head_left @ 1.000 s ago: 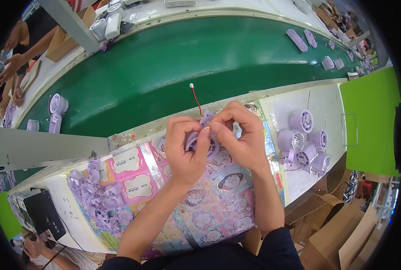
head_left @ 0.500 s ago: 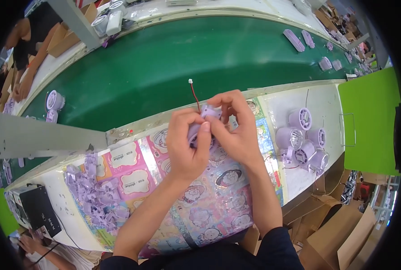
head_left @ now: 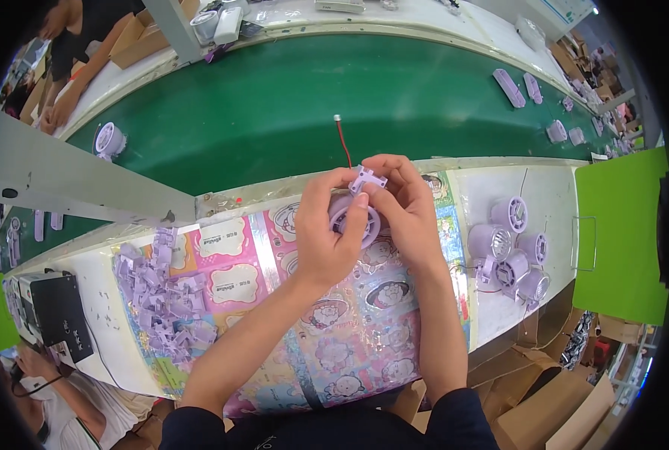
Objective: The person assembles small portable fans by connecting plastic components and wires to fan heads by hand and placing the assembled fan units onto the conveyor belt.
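Note:
Between both hands, above the colourful printed sheet, is a round lilac plastic housing with a small lilac bracket at its far side. My left hand is closed round the housing, thumb on its face near the bracket. My right hand pinches the bracket from the right with thumb and curled fingers. From behind the bracket a thin red wire stands up, tipped by a small white connector. The fingers partly cover both parts, so how they join is hidden.
A heap of lilac brackets lies on the left. Several round lilac housings with wires stand on the right. Beyond runs a green conveyor belt carrying lilac parts. A metal post rises at left. Other people work at the left edges.
The view has shifted, and the housing now shows more of its round face below my fingers. Both hands still hold the parts. A round part on the belt at left appears farther up.

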Motion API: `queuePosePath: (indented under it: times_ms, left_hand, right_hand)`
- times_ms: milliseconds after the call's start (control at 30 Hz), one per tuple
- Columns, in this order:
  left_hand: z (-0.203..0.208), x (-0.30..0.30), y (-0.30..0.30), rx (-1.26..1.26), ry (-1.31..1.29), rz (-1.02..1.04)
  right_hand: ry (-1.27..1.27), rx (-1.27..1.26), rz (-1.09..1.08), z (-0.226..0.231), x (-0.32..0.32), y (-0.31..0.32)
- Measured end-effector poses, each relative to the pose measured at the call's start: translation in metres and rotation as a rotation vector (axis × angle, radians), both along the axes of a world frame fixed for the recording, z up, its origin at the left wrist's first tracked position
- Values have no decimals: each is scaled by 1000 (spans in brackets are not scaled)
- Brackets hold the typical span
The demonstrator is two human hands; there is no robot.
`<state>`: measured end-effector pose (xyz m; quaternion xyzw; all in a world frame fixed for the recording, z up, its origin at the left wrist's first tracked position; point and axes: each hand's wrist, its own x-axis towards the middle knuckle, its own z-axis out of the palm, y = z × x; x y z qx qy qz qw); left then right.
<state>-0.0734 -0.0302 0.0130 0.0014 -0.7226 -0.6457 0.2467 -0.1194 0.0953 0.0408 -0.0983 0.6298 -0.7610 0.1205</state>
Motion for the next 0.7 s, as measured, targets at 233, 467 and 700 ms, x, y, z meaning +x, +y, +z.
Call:
queuePosePath:
  times_ms: [233,467,700]
  left_hand:
    - [-2,-4,-1,-61,118,-11]
    - [2,0,-1,191,-39,-56]
    - [4,0,-1,250,-102,-75]
  right_hand:
    - [-92,-33,10,7,-1,2]
    - [-95,-10,-68,-2,-1,-6]
    - [-61,20,-109,-5,0,-7]
